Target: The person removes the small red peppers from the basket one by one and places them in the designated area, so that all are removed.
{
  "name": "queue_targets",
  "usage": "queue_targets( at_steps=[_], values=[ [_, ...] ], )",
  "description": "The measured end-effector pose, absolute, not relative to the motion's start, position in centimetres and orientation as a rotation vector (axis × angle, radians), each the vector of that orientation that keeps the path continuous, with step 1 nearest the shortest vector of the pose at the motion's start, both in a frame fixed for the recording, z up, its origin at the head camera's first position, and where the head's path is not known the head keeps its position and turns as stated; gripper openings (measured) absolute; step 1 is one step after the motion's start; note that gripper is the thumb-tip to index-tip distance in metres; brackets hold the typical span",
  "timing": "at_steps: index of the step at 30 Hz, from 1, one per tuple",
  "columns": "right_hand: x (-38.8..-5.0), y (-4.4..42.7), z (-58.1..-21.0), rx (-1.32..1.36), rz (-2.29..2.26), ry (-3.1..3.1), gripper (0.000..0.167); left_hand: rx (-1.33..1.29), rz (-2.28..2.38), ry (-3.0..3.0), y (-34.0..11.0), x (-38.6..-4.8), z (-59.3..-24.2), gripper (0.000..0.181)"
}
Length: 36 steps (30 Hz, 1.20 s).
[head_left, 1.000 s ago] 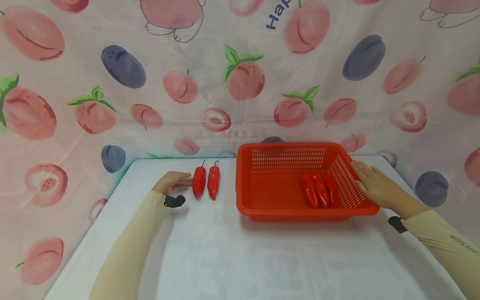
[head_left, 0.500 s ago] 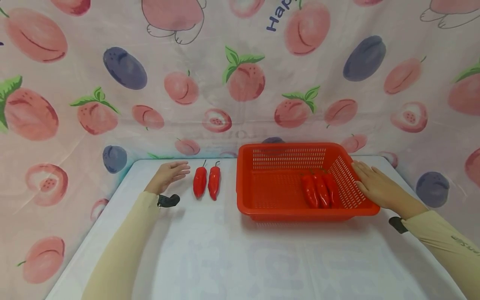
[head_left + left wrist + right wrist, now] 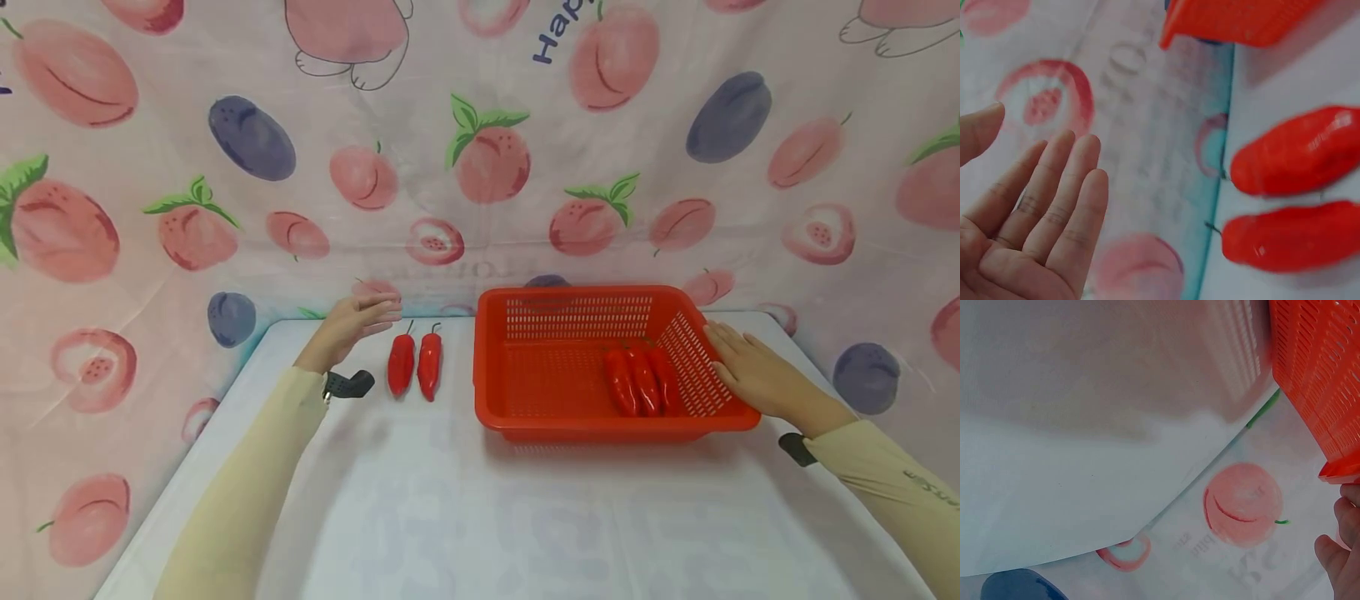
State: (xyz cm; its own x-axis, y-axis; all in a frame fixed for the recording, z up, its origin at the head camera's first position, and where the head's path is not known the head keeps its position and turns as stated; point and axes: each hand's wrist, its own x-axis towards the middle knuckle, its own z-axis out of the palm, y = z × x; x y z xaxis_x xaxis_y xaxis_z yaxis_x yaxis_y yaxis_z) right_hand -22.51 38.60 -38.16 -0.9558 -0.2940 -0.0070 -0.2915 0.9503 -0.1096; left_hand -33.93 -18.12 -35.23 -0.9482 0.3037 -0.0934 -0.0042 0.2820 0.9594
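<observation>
Two red chili peppers lie side by side on the white table, the left pepper point(image 3: 401, 365) and the right pepper point(image 3: 430, 365). My left hand point(image 3: 352, 327) is raised just behind and left of them, touching neither. Its fingers are spread fairly straight and its palm shows bare in the left wrist view. A red plastic basket point(image 3: 615, 423) stands right of centre, holding three more red peppers point(image 3: 642, 382) at its right end. My right hand point(image 3: 761, 377) rests on the basket's right rim with its fingers straight. In the right wrist view only some fingertips point(image 3: 1349, 519) show beside the rim.
The white table point(image 3: 555, 517) stretches in front of the basket. A pink fruit-print cloth point(image 3: 480, 225) hangs right behind the table's back edge and around its sides. Each wrist carries a black camera mount, such as the left mount point(image 3: 350, 384).
My left hand has moved away from the left pepper, first leftward, then up and slightly right, rising above the table. My right hand, the basket and the peppers have stayed put.
</observation>
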Motion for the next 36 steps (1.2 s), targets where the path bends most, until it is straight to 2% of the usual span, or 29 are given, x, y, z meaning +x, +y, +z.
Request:
queue_targets(
  at_steps=[9, 19, 36],
  values=[
    [-22.3, 38.6, -38.2, -0.459, -0.173, 3.079, 0.066, 0.462, 1.656, 2.233, -13.6, -33.1, -32.5, 0.047],
    [-22.3, 38.7, -38.3, -0.467, -0.175, 3.085, 0.065, 0.597, 1.698, 2.12, -7.3, -32.5, -31.1, 0.042],
    [-22.4, 38.5, -38.1, -0.472, -0.167, 3.082, 0.065, 0.552, 1.621, 2.072, 1.6, -33.3, -32.7, 0.04]
  ],
)
